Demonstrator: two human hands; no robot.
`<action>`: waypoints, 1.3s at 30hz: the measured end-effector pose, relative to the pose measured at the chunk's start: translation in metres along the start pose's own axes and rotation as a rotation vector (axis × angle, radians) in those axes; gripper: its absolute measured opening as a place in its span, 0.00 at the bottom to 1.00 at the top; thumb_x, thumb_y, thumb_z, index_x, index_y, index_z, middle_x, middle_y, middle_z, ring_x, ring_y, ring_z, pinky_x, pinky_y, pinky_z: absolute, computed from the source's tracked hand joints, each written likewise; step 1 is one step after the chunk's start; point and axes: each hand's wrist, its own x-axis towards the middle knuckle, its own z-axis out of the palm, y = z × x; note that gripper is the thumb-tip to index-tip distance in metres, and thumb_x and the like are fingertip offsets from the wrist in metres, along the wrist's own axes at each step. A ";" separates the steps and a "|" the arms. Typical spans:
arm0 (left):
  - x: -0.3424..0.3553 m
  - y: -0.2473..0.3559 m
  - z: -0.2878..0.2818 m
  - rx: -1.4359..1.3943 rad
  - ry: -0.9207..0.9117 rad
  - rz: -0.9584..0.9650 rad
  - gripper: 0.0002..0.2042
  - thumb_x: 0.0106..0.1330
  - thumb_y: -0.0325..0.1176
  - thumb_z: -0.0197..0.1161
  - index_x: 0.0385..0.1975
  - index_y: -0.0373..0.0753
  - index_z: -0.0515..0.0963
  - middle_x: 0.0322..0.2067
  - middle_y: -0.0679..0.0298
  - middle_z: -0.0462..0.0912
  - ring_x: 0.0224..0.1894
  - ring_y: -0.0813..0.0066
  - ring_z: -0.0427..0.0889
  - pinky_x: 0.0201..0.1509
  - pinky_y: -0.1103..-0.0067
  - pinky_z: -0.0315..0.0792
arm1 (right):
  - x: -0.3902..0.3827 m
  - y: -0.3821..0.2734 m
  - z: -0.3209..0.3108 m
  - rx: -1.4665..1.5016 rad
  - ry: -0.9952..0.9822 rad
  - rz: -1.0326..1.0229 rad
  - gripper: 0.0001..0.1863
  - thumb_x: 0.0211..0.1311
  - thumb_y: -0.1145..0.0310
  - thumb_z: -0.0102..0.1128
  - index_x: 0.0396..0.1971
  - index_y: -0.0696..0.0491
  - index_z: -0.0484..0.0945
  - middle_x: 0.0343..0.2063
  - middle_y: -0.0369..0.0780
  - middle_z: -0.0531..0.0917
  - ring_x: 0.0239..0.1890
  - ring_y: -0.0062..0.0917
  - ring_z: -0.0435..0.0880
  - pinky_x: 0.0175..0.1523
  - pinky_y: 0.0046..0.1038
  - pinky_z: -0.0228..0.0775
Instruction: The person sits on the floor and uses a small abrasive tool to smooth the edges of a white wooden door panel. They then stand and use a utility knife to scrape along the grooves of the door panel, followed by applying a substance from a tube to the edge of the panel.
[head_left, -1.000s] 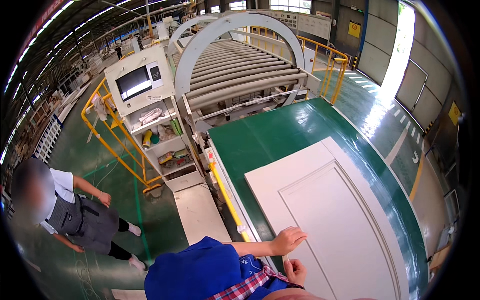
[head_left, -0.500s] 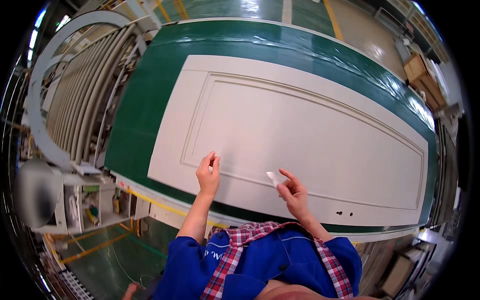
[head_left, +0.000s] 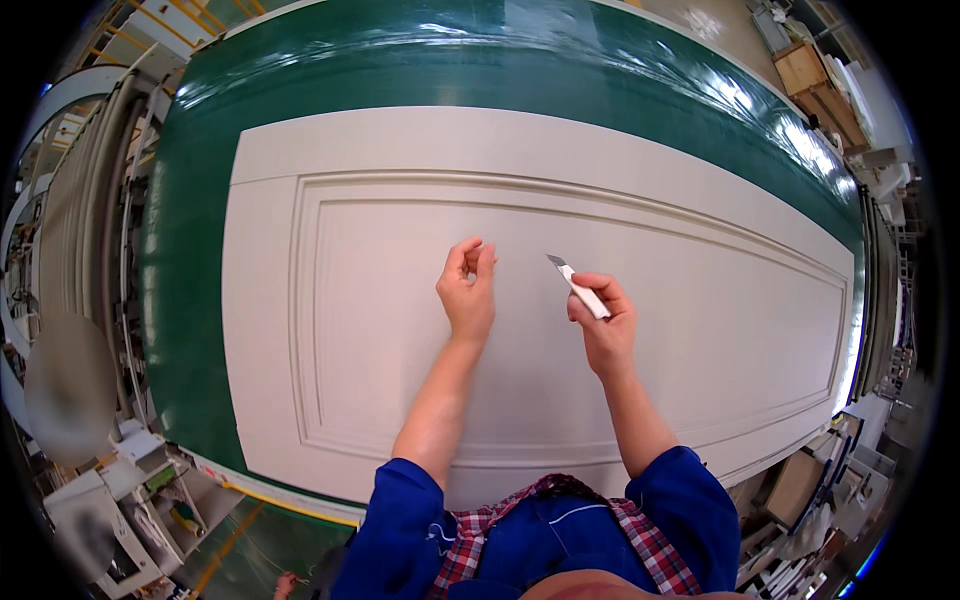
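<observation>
A cream door panel (head_left: 560, 300) with a grooved rectangular frame lies flat on a green-topped table (head_left: 190, 330). Above its middle, my right hand (head_left: 610, 320) is closed round the white handle of a small utility knife (head_left: 585, 290). The knife's grey blade points up and left, apart from the panel. To its left, my left hand (head_left: 468, 290) hovers over the panel, thumb and fingertips pinched together. Whatever might be between those fingertips is too small to make out.
Shiny clear film (head_left: 400, 38) covers the table's far side. At the left stands a rack of rollers (head_left: 80, 220), with an open cabinet (head_left: 150, 520) below it. A wooden box (head_left: 815, 85) is at the far right. Another person's hand (head_left: 286, 584) shows at the lower left.
Both hands have reached farther out over the panel, and my view has shifted closer to it. The knife now shows its handle and blade plainly; the left hand stays pinched.
</observation>
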 end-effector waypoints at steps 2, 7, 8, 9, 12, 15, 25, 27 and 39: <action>0.018 -0.011 0.022 -0.070 0.042 0.047 0.07 0.62 0.29 0.64 0.36 0.33 0.77 0.28 0.67 0.78 0.30 0.83 0.75 0.37 0.84 0.71 | 0.028 0.009 -0.004 -0.001 0.034 -0.074 0.10 0.59 0.76 0.61 0.41 0.58 0.76 0.27 0.35 0.79 0.26 0.14 0.74 0.31 0.17 0.66; 0.049 -0.038 0.051 -0.198 0.171 0.096 0.06 0.62 0.27 0.64 0.35 0.33 0.77 0.31 0.69 0.76 0.32 0.84 0.72 0.38 0.86 0.68 | 0.090 0.021 -0.011 -0.275 0.016 -0.323 0.08 0.62 0.71 0.60 0.39 0.57 0.77 0.24 0.36 0.77 0.25 0.15 0.71 0.29 0.18 0.63; 0.045 -0.031 0.053 -0.191 0.188 0.088 0.05 0.62 0.26 0.64 0.35 0.33 0.77 0.30 0.69 0.76 0.32 0.85 0.72 0.37 0.87 0.68 | 0.103 0.025 -0.011 -0.419 0.004 -0.492 0.07 0.61 0.73 0.62 0.39 0.56 0.77 0.24 0.36 0.77 0.24 0.15 0.72 0.28 0.18 0.63; 0.040 -0.025 0.054 -0.187 0.207 0.078 0.05 0.62 0.25 0.64 0.34 0.33 0.77 0.28 0.70 0.77 0.31 0.86 0.72 0.37 0.88 0.67 | 0.115 0.028 -0.010 -0.566 -0.012 -0.658 0.08 0.59 0.74 0.63 0.38 0.55 0.78 0.24 0.36 0.77 0.24 0.15 0.73 0.27 0.17 0.63; 0.034 -0.017 0.043 -0.251 0.239 -0.087 0.06 0.63 0.25 0.63 0.37 0.32 0.78 0.30 0.69 0.78 0.32 0.86 0.73 0.36 0.87 0.68 | 0.144 0.023 -0.002 -0.676 -0.056 -0.814 0.09 0.58 0.78 0.62 0.40 0.55 0.78 0.28 0.38 0.79 0.28 0.16 0.75 0.31 0.18 0.67; 0.037 -0.013 0.033 -0.306 0.142 -0.161 0.09 0.63 0.25 0.62 0.41 0.32 0.78 0.31 0.67 0.79 0.32 0.85 0.74 0.37 0.86 0.69 | 0.158 0.039 0.001 -0.500 -0.065 -0.662 0.09 0.59 0.79 0.61 0.40 0.57 0.78 0.34 0.39 0.80 0.35 0.20 0.78 0.37 0.20 0.71; 0.038 -0.006 0.029 -0.448 0.012 -0.228 0.12 0.64 0.22 0.59 0.47 0.32 0.72 0.39 0.61 0.79 0.40 0.78 0.78 0.41 0.82 0.74 | 0.130 0.052 0.013 -0.233 -0.218 -0.458 0.12 0.52 0.88 0.61 0.37 0.62 0.75 0.38 0.43 0.80 0.41 0.24 0.81 0.44 0.22 0.76; 0.038 -0.007 0.030 -0.447 0.028 -0.215 0.13 0.64 0.22 0.60 0.47 0.32 0.71 0.39 0.60 0.79 0.41 0.78 0.78 0.42 0.81 0.75 | 0.127 0.050 0.015 -0.150 -0.157 -0.349 0.10 0.55 0.85 0.61 0.37 0.62 0.75 0.36 0.42 0.81 0.38 0.21 0.81 0.42 0.21 0.76; 0.040 0.001 0.036 -0.131 0.113 -0.246 0.17 0.63 0.22 0.60 0.50 0.25 0.67 0.35 0.53 0.81 0.35 0.74 0.82 0.39 0.82 0.79 | 0.128 0.052 0.011 -0.239 -0.110 -0.190 0.09 0.58 0.81 0.61 0.39 0.62 0.75 0.34 0.40 0.82 0.33 0.19 0.81 0.39 0.19 0.76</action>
